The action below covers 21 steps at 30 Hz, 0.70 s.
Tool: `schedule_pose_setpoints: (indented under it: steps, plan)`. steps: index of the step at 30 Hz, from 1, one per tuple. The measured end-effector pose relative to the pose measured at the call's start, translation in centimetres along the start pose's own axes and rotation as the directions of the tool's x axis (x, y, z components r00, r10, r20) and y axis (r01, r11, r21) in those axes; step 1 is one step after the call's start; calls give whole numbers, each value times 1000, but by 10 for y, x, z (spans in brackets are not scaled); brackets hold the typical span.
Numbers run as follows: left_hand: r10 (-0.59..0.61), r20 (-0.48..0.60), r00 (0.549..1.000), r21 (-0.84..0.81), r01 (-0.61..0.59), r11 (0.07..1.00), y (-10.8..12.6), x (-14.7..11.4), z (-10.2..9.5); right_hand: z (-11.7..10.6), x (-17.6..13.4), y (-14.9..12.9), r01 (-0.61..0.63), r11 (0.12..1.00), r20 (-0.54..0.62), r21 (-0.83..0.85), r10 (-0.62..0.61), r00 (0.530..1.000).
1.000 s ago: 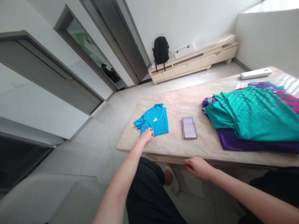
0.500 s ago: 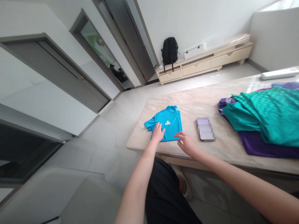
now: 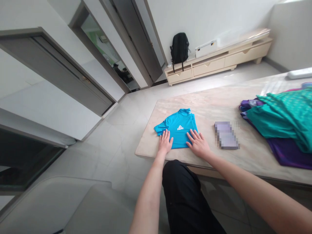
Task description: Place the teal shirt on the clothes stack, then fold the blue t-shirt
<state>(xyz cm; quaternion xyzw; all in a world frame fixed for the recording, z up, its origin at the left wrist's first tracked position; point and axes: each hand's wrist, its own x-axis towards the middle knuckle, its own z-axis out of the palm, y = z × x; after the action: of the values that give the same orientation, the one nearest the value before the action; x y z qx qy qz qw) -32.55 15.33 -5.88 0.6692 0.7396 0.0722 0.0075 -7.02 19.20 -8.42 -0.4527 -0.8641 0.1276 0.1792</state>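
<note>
A bright blue T-shirt (image 3: 181, 135) with a white chest logo lies partly folded on the marble-look table (image 3: 214, 100). Its collar points away from me and one sleeve sticks out to the left. My left hand (image 3: 165, 143) rests flat on the shirt's lower left edge, fingers stretched out. On the lower right edge lies my right hand (image 3: 198, 143), palm down with its fingers spread. Neither hand grips the cloth.
A phone-like device (image 3: 226, 136), blurred out, lies right of the shirt. Further right is a heap of green and purple clothes (image 3: 280, 120). A white object (image 3: 299, 73) sits at the far edge. Beyond stand a low cabinet (image 3: 209, 68) and a black backpack (image 3: 179, 48).
My right hand has flattened from a curled pose onto the shirt's right side. My left hand has slid to the lower left edge. The view has shifted slightly.
</note>
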Motion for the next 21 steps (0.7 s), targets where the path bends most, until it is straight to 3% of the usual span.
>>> schedule_pose_setpoints:
  steps: [8, 15, 21]
  plan:
    - [33, -71, 997, 25, -32, 999, 12, -11, -1, -14, -42, 10, 76, 996, 42, -35, -75, 996]
    - [133, 19, 991, 33, -133, 991, 11, -44, -2, -30, -80, 11, 160, 987, 76, -18, -158, 984]
    - [199, 67, 978, 73, -204, 976, 12, -52, -15, -38, -86, 8, 164, 986, 89, -9, -162, 983]
